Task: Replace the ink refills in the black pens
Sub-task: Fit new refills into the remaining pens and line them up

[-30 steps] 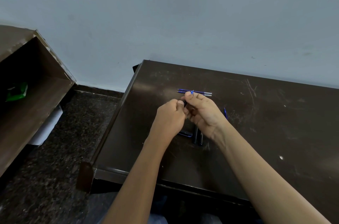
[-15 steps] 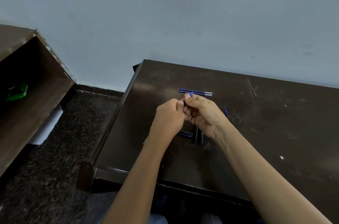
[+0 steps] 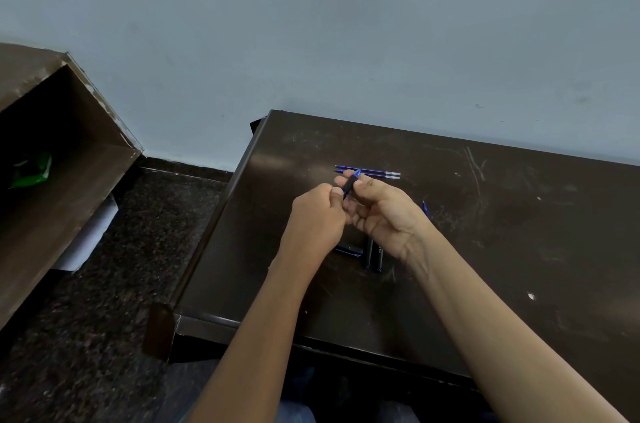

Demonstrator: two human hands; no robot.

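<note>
1. Left hand (image 3: 317,214) was curled narrow, thumb and fingertips pinching the lower end of a black pen (image 3: 349,184); the contact itself was partly hidden
2. Pen sat between both hands above the table (image 3: 519,232), tilted up and away, blue tip end uppermost
3. Two blue refills (image 3: 367,172) lay side by side on the table just beyond the hands, not touched
4. More black pens (image 3: 373,254) lay on the table under the wrists, partly covered
5. Right hand (image 3: 384,214) was half open, fingertips closed on the pen's upper barrel, palm facing up
6. Small blue piece (image 3: 424,208) lay right of that hand, too small to identify
7. Handling guess: pen is light, rigid, smooth plastic, so grip the barrel on both sides of the joint. Refills look thin and bendable, better held near the tip when inserted
</note>
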